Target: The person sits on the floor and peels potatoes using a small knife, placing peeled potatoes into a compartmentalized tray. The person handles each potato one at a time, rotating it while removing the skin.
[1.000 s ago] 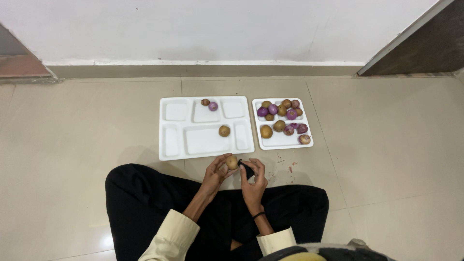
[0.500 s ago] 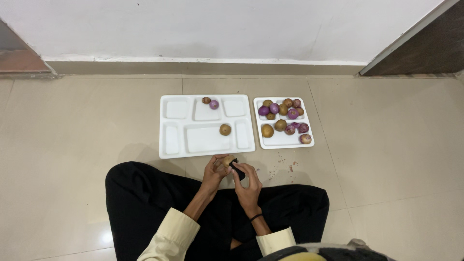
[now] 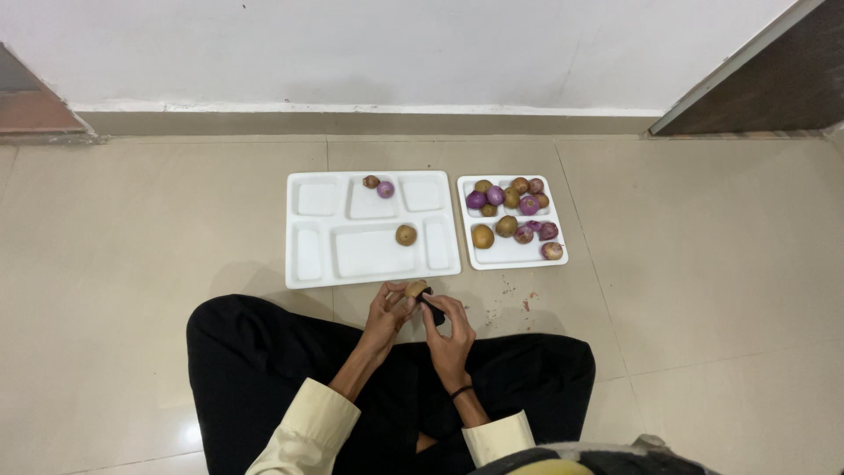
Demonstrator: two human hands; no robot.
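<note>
On the floor, left: big white tray [image 3: 308, 264] | centre: left hand [image 3: 389, 310] grip clamped on a brown potato [image 3: 416, 288], right hand [image 3: 448, 330] closed round a dark peeler [image 3: 432, 309] touching it | right: small tray [image 3: 514, 257] of potatoes and onions.

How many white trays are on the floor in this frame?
2. A large compartment tray lies on the tiled floor ahead of the person's hands, and a smaller tray, holding brown and purple produce, sits just to its right, near the wall.
</note>
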